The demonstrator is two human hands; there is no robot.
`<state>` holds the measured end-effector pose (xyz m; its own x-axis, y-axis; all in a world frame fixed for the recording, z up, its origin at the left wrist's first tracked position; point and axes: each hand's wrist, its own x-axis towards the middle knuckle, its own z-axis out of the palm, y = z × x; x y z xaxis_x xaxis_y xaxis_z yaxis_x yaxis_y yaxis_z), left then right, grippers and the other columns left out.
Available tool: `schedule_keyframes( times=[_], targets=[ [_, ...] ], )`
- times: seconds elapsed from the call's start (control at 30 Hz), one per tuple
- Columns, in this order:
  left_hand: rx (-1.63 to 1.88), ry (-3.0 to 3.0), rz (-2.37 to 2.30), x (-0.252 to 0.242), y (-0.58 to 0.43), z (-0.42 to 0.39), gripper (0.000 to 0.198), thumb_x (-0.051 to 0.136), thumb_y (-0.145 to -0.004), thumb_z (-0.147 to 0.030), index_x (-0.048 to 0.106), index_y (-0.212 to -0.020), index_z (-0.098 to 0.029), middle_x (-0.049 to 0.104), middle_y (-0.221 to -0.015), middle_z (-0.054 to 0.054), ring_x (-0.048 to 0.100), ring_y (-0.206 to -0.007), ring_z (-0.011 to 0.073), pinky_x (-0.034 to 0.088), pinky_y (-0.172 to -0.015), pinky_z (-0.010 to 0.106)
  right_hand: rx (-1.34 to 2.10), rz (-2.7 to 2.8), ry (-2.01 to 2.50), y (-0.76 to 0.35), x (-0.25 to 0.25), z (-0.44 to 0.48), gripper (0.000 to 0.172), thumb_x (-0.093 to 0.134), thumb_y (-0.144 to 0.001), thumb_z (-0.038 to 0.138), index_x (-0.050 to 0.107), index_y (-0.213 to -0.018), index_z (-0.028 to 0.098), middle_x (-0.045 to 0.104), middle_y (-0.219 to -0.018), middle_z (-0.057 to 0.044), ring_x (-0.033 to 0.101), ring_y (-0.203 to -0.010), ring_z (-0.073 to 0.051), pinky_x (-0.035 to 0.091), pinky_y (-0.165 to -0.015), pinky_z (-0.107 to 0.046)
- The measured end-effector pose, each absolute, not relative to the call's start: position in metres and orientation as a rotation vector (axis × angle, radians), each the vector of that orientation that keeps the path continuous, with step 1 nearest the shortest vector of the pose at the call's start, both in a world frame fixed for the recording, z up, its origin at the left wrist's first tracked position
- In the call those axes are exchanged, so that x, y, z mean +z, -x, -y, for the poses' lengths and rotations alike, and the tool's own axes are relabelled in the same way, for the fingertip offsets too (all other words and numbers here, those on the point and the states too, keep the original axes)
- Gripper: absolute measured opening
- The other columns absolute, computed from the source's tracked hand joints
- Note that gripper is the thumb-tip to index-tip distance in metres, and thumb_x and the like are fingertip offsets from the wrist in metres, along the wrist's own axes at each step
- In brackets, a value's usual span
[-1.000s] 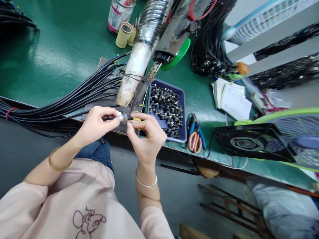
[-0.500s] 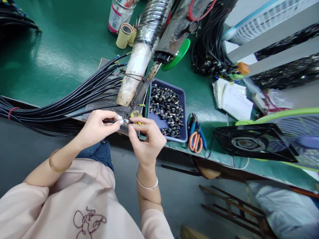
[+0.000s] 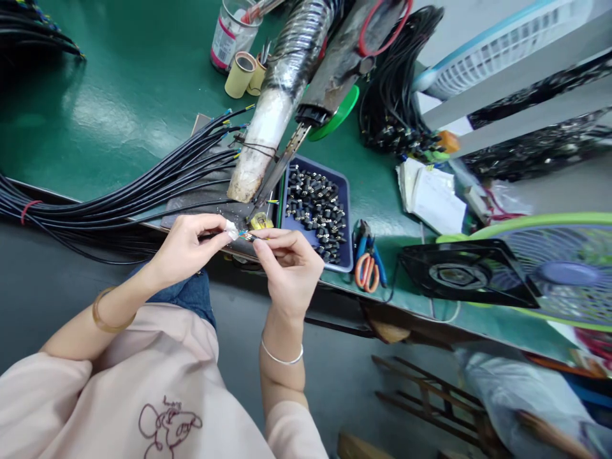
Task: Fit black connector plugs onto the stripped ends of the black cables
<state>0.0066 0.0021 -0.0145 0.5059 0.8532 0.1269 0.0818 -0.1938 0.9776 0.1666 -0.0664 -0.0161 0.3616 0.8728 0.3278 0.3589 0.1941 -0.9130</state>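
My left hand [image 3: 186, 245] pinches the end of a thin black cable [image 3: 210, 236], its taped fingertips right at the cable's coloured wire ends [image 3: 246, 236]. My right hand [image 3: 289, 268] is closed in a pinch on those wire ends from the other side. Both hands hover over the bench's front edge, just below the tip of a soldering iron [image 3: 268, 182]. A blue tray [image 3: 347, 220] of small black parts sits right of my hands. A bundle of black cables [image 3: 119, 201] runs in from the left.
Orange-handled pliers [image 3: 367, 269] lie by the tray. A fan [image 3: 540, 268] lies at the right, papers [image 3: 433, 194] behind it. A jar [image 3: 230, 35] and tape rolls [image 3: 240, 73] stand at the back of the green bench [image 3: 119, 95]. More cables [image 3: 396, 89] are piled behind.
Both hands have kept their pinch on the cable end and drifted slightly down and right from the iron tip. The view has shifted a little left.
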Motion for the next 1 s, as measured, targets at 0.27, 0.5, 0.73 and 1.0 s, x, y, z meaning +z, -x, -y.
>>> schedule_keyframes(
  times=[0.27,0.5,0.73,1.0],
  targets=[
    [0.826,-1.635,-0.833,-0.013,-0.006,0.002,0.027,0.056,-0.091,-0.029,0.068,-0.074,-0.012,0.058,-0.063,0.000,0.047,-0.059,0.0094,0.037,-0.054,0.020,0.440,1.338,1.372,-0.172,-0.017,0.068,0.014,0.072,-0.082,0.022,0.063,-0.071,0.021,0.077,-0.083,-0.003,0.074,-0.078,-0.017,0.060,-0.065,-0.028],
    [0.810,-1.692,-0.834,-0.012,-0.004,0.000,0.025,0.055,-0.089,-0.024,0.067,-0.071,-0.012,0.050,-0.059,-0.003,0.039,-0.056,0.0080,0.031,-0.052,0.020,0.418,1.487,1.306,-0.178,-0.018,0.067,0.013,0.072,-0.082,0.014,0.066,-0.074,0.021,0.079,-0.087,-0.002,0.075,-0.079,-0.016,0.061,-0.072,-0.030],
    [0.824,-1.733,-0.819,-0.016,-0.003,-0.002,0.022,0.058,-0.088,-0.024,0.070,-0.074,-0.013,0.065,-0.067,0.001,0.053,-0.061,0.0106,0.039,-0.058,0.021,0.277,1.688,1.272,-0.182,-0.014,0.070,0.015,0.070,-0.083,0.008,0.066,-0.079,0.023,0.079,-0.089,-0.001,0.075,-0.082,-0.016,0.061,-0.073,-0.029],
    [0.931,-1.760,-0.888,-0.018,-0.008,0.001,0.020,0.061,-0.087,-0.023,0.072,-0.076,-0.012,0.071,-0.072,0.003,0.059,-0.063,0.0114,0.040,-0.056,0.020,0.072,1.232,1.314,-0.170,-0.011,0.082,0.004,0.065,-0.090,0.019,0.063,-0.093,0.022,0.067,-0.068,0.007,0.058,-0.042,-0.005,0.044,-0.040,-0.016]
  ],
)
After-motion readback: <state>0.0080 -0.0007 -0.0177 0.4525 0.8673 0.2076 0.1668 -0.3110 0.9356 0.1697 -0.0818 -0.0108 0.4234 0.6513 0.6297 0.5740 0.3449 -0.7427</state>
